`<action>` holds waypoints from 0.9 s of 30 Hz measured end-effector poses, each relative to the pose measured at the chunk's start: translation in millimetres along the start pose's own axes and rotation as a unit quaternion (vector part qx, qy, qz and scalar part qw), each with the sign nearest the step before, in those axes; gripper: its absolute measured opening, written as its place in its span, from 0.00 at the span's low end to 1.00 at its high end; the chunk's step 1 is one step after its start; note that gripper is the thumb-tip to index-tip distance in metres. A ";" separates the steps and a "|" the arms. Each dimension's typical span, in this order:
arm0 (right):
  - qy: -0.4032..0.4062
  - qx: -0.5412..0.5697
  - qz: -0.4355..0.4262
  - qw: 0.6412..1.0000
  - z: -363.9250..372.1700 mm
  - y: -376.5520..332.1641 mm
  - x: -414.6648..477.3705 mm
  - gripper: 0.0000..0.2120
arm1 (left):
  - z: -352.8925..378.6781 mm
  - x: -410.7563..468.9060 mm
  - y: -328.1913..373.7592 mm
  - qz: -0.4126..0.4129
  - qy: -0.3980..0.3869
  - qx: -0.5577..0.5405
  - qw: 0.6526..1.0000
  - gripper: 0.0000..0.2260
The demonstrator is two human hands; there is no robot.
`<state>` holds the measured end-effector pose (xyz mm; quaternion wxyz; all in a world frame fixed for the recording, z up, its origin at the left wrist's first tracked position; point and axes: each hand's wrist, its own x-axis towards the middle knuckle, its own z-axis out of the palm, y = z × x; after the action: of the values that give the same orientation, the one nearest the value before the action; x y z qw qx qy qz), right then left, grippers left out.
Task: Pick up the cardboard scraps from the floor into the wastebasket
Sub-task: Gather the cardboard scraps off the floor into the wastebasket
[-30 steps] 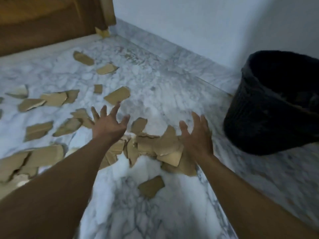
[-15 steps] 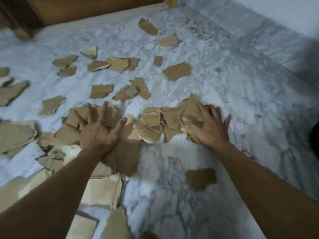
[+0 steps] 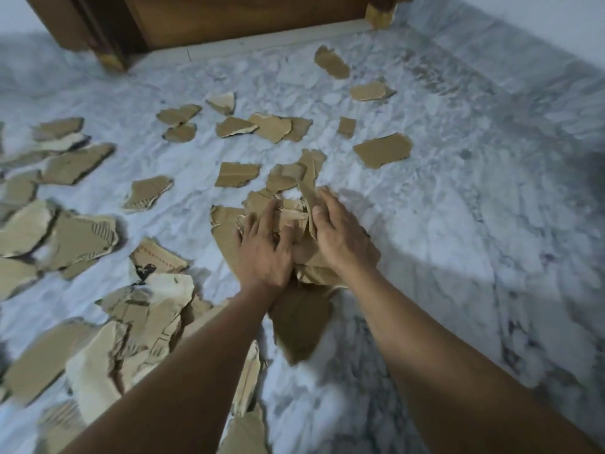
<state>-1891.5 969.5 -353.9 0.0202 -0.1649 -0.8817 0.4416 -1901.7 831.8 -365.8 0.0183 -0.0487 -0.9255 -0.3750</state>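
Torn cardboard scraps (image 3: 78,235) litter the marble floor (image 3: 458,224) at left; at centre, the left hand (image 3: 265,250) and right hand (image 3: 340,237) press together around a gathered pile (image 3: 294,217). Most of the clearing seemingly remains; the wastebasket is out of view.

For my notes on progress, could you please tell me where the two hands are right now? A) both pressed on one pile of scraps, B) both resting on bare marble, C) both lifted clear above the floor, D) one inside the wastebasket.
A: the left hand and right hand squeeze the same pile of scraps between them.
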 end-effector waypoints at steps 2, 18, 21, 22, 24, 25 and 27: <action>0.011 -0.008 -0.009 1.000 -1.0 -3.0 -3.7 0.24 | -3.1 -5.2 6.4 0.012 -0.005 -0.071 0.997 0.31; 0.019 -0.137 0.117 0.983 12.5 -22.4 -29.8 0.25 | -24.7 -1.5 -18.3 -0.092 -0.080 0.057 0.991 0.37; 0.016 -0.043 0.131 0.990 -1.4 -26.4 -28.3 0.23 | -36.2 -11.9 -7.6 -0.141 -0.043 -0.117 0.982 0.37; -0.004 -0.009 0.142 0.990 -6.6 -26.2 -28.0 0.25 | -38.9 -14.9 -4.4 -0.143 -0.044 -0.136 0.979 0.38; -0.054 0.022 0.141 0.988 -11.9 -29.1 -34.0 0.28 | -41.4 -19.0 3.9 -0.148 -0.052 -0.168 0.973 0.38; -0.073 0.025 0.129 0.989 -10.3 -30.7 -39.2 0.26 | -41.5 -22.0 9.8 -0.151 -0.055 -0.199 0.967 0.35; -0.083 0.039 0.118 0.989 -6.3 -32.6 -50.6 0.22 | -41.6 -27.5 20.7 -0.168 -0.064 -0.259 0.949 0.30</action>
<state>-1851.4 940.5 -318.9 -0.0990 -0.2300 -0.8366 0.4872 -1872.4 815.5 -323.5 -0.1178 0.0802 -0.7908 -0.5953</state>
